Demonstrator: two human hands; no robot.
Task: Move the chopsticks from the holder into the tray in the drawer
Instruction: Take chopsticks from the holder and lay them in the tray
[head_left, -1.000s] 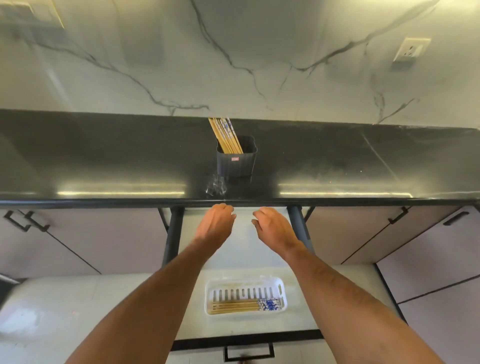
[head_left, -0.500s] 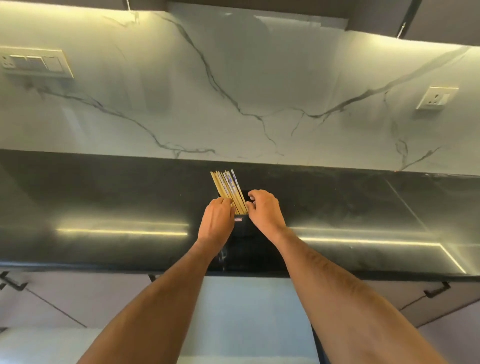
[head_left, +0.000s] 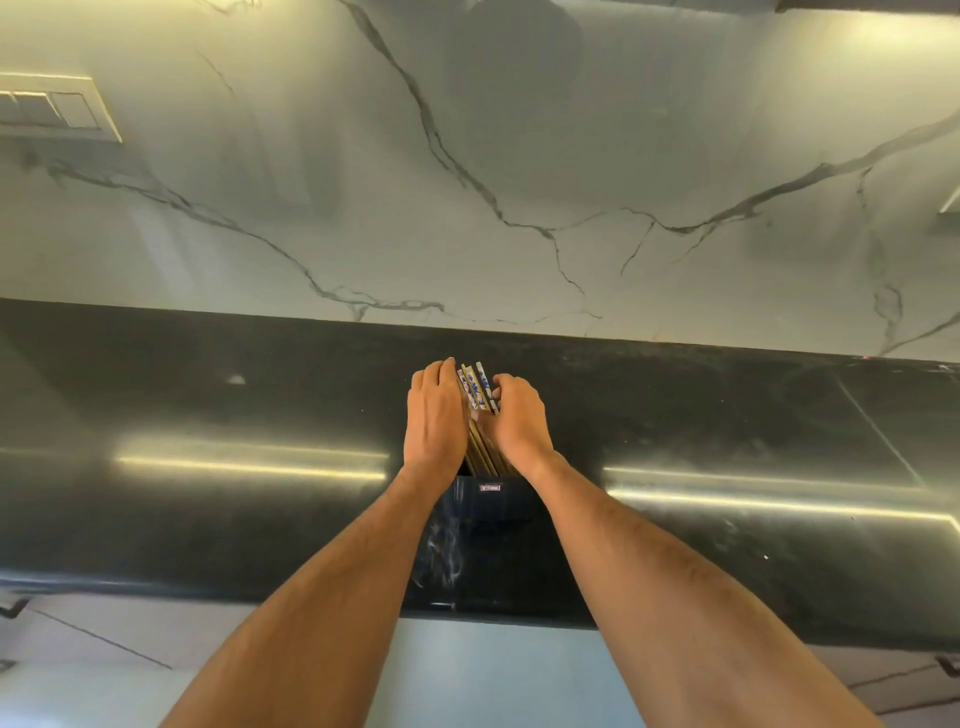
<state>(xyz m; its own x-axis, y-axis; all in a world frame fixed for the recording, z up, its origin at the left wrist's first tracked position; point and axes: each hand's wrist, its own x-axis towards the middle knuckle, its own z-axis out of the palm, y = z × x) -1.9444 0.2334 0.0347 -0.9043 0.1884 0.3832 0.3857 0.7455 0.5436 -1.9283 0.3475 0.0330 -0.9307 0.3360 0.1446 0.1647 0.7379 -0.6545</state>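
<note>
Standing in a dark, rounded-square plastic holder (head_left: 488, 501) on the glossy black stone bench (head_left: 208, 415), a bundle of slender wooden chopsticks (head_left: 480, 415) is flanked by both hands. The sticks are pale golden-brown along their shafts, and their upper ends carry a white band with a blue pattern. These decorated ends point up and away toward the white, grey-veined marble wall panel (head_left: 519, 156); the plain lower lengths run down into the holder's mouth. The long axis of the bundle is near upright, leaning slightly toward the wall and a little to the left as seen from the head camera.

The left hand (head_left: 436, 415) lies flat against the left side of the bundle, its fingers (head_left: 441, 371) extended up along the sticks, touching them. The right hand (head_left: 519, 421) is curled against the right side, its fingers (head_left: 501, 387) bent around the patterned ends and the thumb pressed to the shafts. Together the two hands cup the bundle between them; the sticks remain seated in the holder.

A small label with a red edge (head_left: 490, 487) shows on the holder's near face. Two bright strip-light reflections run across the bench on either side of the forearms. A pale switch plate (head_left: 52, 109) is mounted on the wall at the upper left.
</note>
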